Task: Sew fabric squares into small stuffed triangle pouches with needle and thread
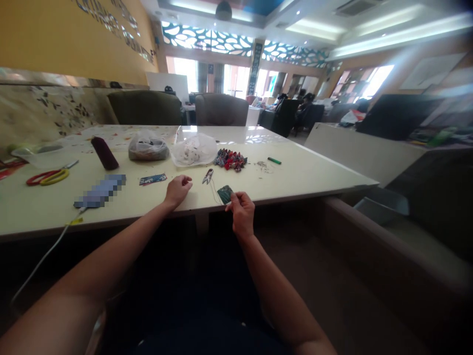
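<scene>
My right hand pinches a dark green patterned cloth piece at the table's front edge. A thin thread runs from near the cloth up toward small metal thread snips lying on the table. Left of the snips, my left hand rests at the table edge with its fingers curled together; whatever they hold, if anything, is too small to name. Flat patterned cloth pieces lie farther left. Behind the snips sits a pile of red and grey folded cloth pieces.
On the white table are a green pen-like item, two plastic bags, a dark thread cone, red and yellow scissors and a blurred-out device with a cable. Chairs stand behind; people sit in the distance.
</scene>
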`<state>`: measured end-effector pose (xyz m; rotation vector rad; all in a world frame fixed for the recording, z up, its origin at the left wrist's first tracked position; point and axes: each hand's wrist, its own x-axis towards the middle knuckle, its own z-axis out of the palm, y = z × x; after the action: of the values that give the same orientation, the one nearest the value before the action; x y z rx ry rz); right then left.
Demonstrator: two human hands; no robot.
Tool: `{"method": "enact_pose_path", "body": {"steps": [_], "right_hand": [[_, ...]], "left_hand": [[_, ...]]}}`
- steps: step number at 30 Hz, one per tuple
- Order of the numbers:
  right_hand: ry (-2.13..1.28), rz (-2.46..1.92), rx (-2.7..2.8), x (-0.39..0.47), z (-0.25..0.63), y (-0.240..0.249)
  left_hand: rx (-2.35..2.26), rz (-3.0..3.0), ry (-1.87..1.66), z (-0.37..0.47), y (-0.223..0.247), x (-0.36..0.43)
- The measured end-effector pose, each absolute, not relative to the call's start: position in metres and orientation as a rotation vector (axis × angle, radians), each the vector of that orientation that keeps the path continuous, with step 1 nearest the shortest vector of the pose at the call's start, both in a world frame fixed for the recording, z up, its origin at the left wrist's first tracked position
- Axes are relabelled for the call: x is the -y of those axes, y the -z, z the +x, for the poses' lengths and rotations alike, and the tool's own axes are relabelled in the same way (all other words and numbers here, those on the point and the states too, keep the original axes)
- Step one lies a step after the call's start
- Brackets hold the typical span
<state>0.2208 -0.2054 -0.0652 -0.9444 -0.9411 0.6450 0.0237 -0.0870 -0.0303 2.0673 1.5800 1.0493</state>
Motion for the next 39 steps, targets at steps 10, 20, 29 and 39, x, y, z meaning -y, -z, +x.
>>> {"method": "enact_pose_path", "body": {"steps": [10,20,29,39], "right_hand": [[-0.423,-0.613,0.669,0.229,0.314,-0.009],[-0.455,-0.727,0.546,0.259,0.33,0.01],[-0.953,-0.963,0.794,0.252,0.282,0.043],[-1.154,-1.024,1.222,0.242,0.213,0.042]], "left_hand": [[-1.625,2.301,-0.855,0.069,0.051,0.021],[-1.573,2.293,-0.845,0.106,0.049,-0.012],[-1.273,2.058,-1.004,0.121,0.026,0.054],[-0.872,1.342,-0.85,0.049,0.013,0.197]]}}
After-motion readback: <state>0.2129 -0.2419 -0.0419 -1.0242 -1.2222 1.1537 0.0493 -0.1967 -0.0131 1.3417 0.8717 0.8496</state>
